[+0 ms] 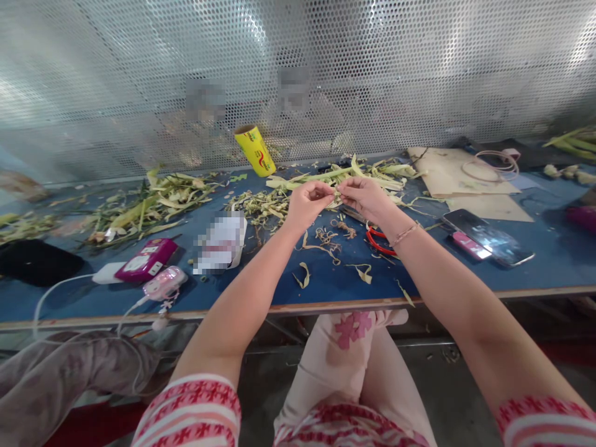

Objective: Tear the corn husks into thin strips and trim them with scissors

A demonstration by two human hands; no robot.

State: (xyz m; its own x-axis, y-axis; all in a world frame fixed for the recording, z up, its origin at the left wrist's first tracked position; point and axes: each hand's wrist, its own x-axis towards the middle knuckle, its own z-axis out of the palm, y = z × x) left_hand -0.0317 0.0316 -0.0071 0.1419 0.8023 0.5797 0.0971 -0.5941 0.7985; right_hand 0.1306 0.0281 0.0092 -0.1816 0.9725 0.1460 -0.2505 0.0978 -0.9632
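Note:
Above the blue table, my left hand and my right hand meet fingertip to fingertip. Both pinch a small pale-green plant piece, mostly covered by the fingers. Just behind them lie long pale-green leaf strips. A heap of small curled plant pieces sits to the left of my left hand. Dry brown shreds are scattered below the hands. Red looped handles, like those of scissors, show partly under my right forearm; their other end is hidden.
A yellow tube stands tilted near the perforated metal screen. More leaves, a purple device and a pink charger-like case lie left. Right are a phone and brown paper. Another person's leg shows lower left.

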